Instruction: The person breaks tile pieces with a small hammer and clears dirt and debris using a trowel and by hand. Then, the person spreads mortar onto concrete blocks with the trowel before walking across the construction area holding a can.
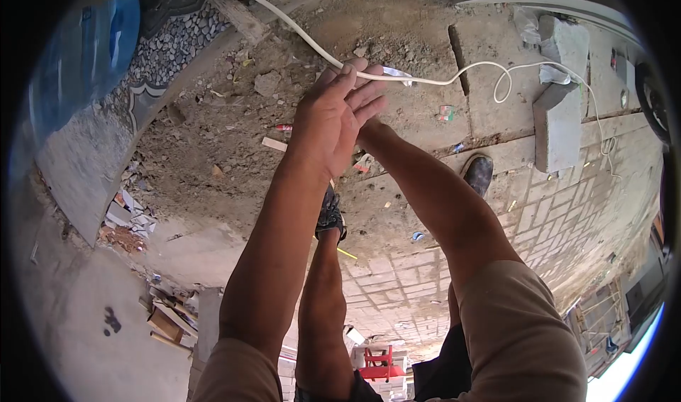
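Note:
A white cable runs from the top edge down to my left hand and on to the right, where it makes a small loop. The thumb of my left hand lies over the cable against the index finger, while the other fingers stretch out to the right. Behind that palm, the wrist of my right hand shows; its fingers are hidden, so what it holds cannot be made out. Loose soil and stones lie below both hands.
Concrete blocks stand at the right, near a dark wheel. My shoes are on the dirty paving. A blue translucent container is at upper left, wood scraps at lower left, and a red object at the bottom.

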`<state>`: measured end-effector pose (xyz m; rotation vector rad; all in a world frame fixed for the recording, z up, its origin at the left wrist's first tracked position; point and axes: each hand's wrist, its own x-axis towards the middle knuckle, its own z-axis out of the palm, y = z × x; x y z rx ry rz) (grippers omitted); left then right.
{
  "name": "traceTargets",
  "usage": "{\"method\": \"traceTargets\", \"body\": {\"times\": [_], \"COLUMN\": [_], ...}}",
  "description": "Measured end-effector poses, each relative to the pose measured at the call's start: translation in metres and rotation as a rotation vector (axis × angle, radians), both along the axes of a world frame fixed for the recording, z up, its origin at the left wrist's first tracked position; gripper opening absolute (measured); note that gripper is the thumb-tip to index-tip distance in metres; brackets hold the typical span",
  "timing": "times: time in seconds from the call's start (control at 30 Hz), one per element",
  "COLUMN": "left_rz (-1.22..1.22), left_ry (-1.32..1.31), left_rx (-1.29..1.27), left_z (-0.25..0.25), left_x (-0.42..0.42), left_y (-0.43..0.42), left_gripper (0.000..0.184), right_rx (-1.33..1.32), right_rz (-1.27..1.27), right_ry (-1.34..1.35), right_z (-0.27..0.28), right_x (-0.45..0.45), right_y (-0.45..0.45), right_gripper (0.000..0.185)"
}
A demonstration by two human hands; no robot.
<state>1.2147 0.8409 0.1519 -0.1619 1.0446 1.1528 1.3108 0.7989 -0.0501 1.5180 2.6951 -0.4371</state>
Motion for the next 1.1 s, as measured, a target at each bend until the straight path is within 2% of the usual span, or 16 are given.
{"method": "traceTargets", "body": {"times": [0.07, 0.13, 0.2, 0.3, 0.4, 0.5, 0.57, 0.6, 0.63, 0.7, 0.73, 0.8, 0.87, 0.93, 0.97, 1.1], "left_rz": [-0.029, -0.047, -0.067, -0.081, -0.087, -0.102, -0.109, -0.119, -0.135, -0.150, -0.139, -0.178, -0.345, -0.305, -0.360, -0.930], "left_ry": [-0.010, -0.006, -0.001, 0.005, 0.008, 0.000, -0.003, -0.011, 0.005, 0.021, 0.091, 0.305, 0.712, 0.694, 0.760, 1.044], "left_rx": [0.029, 0.054, 0.043, 0.046, 0.068, 0.091, 0.103, 0.129, 0.116, 0.118, 0.066, -0.041, 0.232, 0.069, -0.032, -0.111], "left_z": [-0.004, -0.002, 0.003, 0.007, 0.005, 0.011, 0.016, 0.014, 0.013, 0.012, 0.012, 0.032, 0.059, 0.110, 0.134, 0.242], "left_x": [-0.002, -0.001, 0.001, 0.000, -0.003, -0.002, -0.004, -0.005, -0.006, -0.006, -0.005, -0.001, -0.003, -0.003, -0.004, -0.012], "left_y": [0.000, 0.001, 0.000, -0.004, -0.007, -0.007, -0.006, -0.007, -0.008, -0.007, -0.010, -0.026, -0.073, -0.129, -0.160, -0.278], "left_gripper": [0.039, 0.041, 0.043, 0.046, 0.047, 0.049, 0.054, 0.056, 0.057, 0.058, 0.059, 0.059, 0.049, 0.045, 0.043, 0.038], "right_rx": [-0.344, -0.557, -0.346, -0.375, -0.609, -0.234, 0.141, 0.134, 0.170, 0.213, 0.147, -0.261, -0.733, -0.934, -0.846, -0.595], "right_rz": [-0.223, -0.685, -1.110, -1.079, -0.582, -0.195, -0.001, -0.004, -0.222, -0.446, -0.462, -0.384, -0.464, -0.518, -0.477, -0.618], "right_ry": [0.298, 0.454, 0.493, 0.524, 0.381, 0.496, -0.122, -0.114, -0.572, -1.030, -0.898, -0.175, 0.268, 0.391, 0.400, 0.346], "right_z": [0.023, 0.043, 0.051, 0.015, 0.004, 0.044, 0.023, 0.047, 0.071, 0.120, 0.115, 0.075, 0.059, 0.077, 0.094, 0.098], "right_x": [0.011, 0.030, 0.045, 0.030, -0.001, -0.012, -0.004, -0.030, -0.066, -0.097, -0.105, -0.119, -0.122, -0.107, -0.088, 0.008], "right_y": [-0.019, -0.022, -0.013, -0.036, -0.070, -0.034, -0.001, 0.004, 0.009, 0.019, 0.013, -0.004, -0.025, -0.040, -0.043, -0.088], "right_gripper": [0.031, 0.029, 0.024, 0.024, 0.055, 0.065, 0.058, 0.058, 0.045, 0.033, 0.033, 0.034, 0.035, 0.037, 0.033, 0.026]}}
